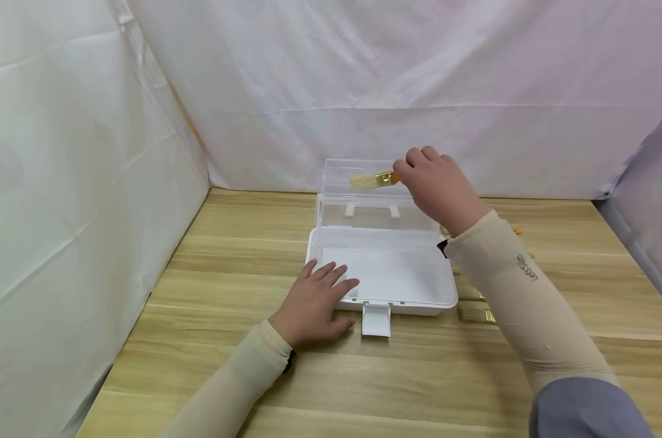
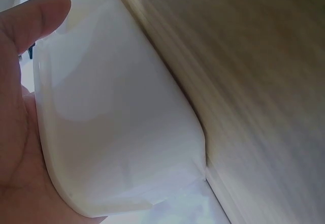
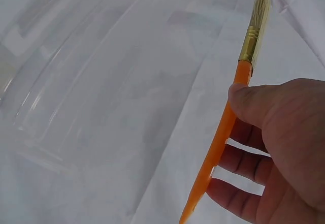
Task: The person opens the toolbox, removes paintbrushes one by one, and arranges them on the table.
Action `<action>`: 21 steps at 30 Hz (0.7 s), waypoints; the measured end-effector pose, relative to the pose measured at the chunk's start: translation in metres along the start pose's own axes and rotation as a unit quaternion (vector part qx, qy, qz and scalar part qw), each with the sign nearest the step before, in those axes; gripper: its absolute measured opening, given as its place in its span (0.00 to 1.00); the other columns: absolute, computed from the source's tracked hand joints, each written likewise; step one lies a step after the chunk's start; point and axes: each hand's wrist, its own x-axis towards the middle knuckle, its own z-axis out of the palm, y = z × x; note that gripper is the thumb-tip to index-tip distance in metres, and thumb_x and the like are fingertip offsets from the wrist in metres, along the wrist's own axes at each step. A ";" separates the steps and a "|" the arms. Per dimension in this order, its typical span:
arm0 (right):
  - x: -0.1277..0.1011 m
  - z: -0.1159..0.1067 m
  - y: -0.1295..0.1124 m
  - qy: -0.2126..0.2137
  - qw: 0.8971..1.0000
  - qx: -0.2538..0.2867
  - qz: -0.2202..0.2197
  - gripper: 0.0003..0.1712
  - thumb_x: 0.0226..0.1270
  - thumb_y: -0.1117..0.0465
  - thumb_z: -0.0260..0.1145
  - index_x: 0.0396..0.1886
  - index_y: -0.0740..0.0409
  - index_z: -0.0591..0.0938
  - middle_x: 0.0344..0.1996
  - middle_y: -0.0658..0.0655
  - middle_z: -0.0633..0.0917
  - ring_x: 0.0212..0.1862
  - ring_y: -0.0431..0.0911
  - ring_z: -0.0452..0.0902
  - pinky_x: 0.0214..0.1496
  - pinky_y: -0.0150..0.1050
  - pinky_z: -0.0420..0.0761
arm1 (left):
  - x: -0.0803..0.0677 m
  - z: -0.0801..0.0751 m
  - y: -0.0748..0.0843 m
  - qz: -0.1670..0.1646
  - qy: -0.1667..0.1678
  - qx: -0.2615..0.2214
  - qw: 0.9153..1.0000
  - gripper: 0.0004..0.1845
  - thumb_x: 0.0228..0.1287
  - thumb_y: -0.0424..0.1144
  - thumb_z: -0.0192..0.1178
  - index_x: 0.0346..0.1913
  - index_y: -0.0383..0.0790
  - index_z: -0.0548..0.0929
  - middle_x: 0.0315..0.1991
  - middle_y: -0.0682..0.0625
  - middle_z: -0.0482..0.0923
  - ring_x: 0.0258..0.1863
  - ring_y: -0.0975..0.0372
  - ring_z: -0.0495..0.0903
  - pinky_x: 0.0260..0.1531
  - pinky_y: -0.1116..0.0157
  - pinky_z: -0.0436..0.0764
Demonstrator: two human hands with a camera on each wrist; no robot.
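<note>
- White case (image 1: 386,274) lies open on the surface (image 1: 238,243), lid up; bare wood left and front.
- Left hand (image 1: 314,301): fingers flat on the case's front-left rim.
- Right hand (image 1: 437,185): fingers pinching the brush (image 1: 373,179) above the lid.

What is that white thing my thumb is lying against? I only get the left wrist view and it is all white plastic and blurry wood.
Observer: It is the front left corner of an open white box on a wooden table; the left hand rests flat on it.
Operator: Is the other hand busy?
Observer: Yes, the right hand holds a paintbrush with an orange handle above the box's raised clear lid.
Operator: Anything inside the box?
Observer: From the head view, what shows of its white tray looks bare.
Operator: Are there more brushes?
Observer: At least one more brush lies on the table to the right of the box, partly behind the right sleeve.
</note>
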 end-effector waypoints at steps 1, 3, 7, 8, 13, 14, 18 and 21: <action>-0.004 -0.001 0.000 0.000 1.000 -0.002 0.003 0.13 0.68 0.73 0.63 0.51 0.63 0.77 0.41 0.62 0.76 0.43 0.58 0.70 0.39 0.51 0.77 | 0.000 0.000 0.000 0.000 -0.001 -0.001 1.000 0.36 0.58 0.61 0.63 0.68 0.52 0.74 0.68 0.45 0.70 0.69 0.50 0.66 0.70 0.45 0.53; -0.012 -0.003 0.000 -0.001 1.000 -0.005 0.008 0.13 0.67 0.73 0.63 0.50 0.64 0.77 0.40 0.62 0.75 0.42 0.57 0.70 0.38 0.51 0.76 | 0.001 0.001 -0.001 -0.001 -0.002 -0.003 1.000 0.36 0.58 0.61 0.63 0.68 0.52 0.74 0.69 0.45 0.70 0.70 0.50 0.66 0.70 0.45 0.52; -0.028 -0.006 0.000 0.011 1.000 -0.004 0.010 0.13 0.66 0.72 0.65 0.49 0.64 0.77 0.38 0.62 0.75 0.40 0.57 0.70 0.34 0.49 0.75 | 0.002 0.001 -0.001 -0.005 -0.009 -0.001 1.000 0.36 0.58 0.61 0.63 0.69 0.53 0.73 0.69 0.46 0.69 0.70 0.51 0.64 0.71 0.46 0.51; -0.033 -0.007 0.000 0.015 1.000 -0.001 0.010 0.12 0.66 0.72 0.66 0.48 0.64 0.78 0.38 0.62 0.75 0.40 0.57 0.70 0.34 0.49 0.75 | 0.002 0.001 -0.001 -0.006 -0.011 0.000 1.000 0.36 0.58 0.62 0.62 0.69 0.53 0.73 0.69 0.46 0.69 0.71 0.51 0.64 0.71 0.46 0.51; -0.058 -0.009 0.000 0.022 1.000 0.012 0.019 0.14 0.62 0.71 0.70 0.46 0.63 0.79 0.37 0.61 0.77 0.41 0.58 0.72 0.35 0.51 0.76 | 0.001 0.000 -0.002 -0.007 -0.013 0.004 1.000 0.36 0.59 0.62 0.62 0.69 0.53 0.73 0.70 0.47 0.69 0.71 0.51 0.64 0.70 0.46 0.51; -0.063 -0.009 0.000 0.017 1.000 0.015 0.022 0.14 0.61 0.71 0.71 0.45 0.63 0.78 0.38 0.61 0.77 0.41 0.58 0.72 0.35 0.51 0.75 | 0.001 0.000 -0.002 -0.007 -0.014 0.003 1.000 0.36 0.59 0.62 0.62 0.70 0.53 0.72 0.70 0.46 0.69 0.71 0.51 0.64 0.70 0.46 0.51; -0.082 -0.008 0.003 0.002 0.999 0.032 0.034 0.13 0.62 0.71 0.70 0.45 0.64 0.78 0.38 0.61 0.77 0.42 0.59 0.71 0.38 0.50 0.75 | 0.001 -0.002 -0.004 -0.003 -0.003 0.004 1.000 0.36 0.58 0.62 0.62 0.69 0.52 0.73 0.69 0.46 0.70 0.69 0.50 0.66 0.70 0.45 0.52; -0.093 -0.007 0.006 0.004 0.998 0.036 0.041 0.10 0.64 0.72 0.68 0.43 0.64 0.77 0.37 0.62 0.76 0.42 0.59 0.71 0.42 0.50 0.75 | 0.001 -0.002 -0.005 0.000 0.006 0.007 1.000 0.36 0.58 0.62 0.63 0.68 0.52 0.74 0.68 0.45 0.71 0.68 0.49 0.67 0.69 0.44 0.53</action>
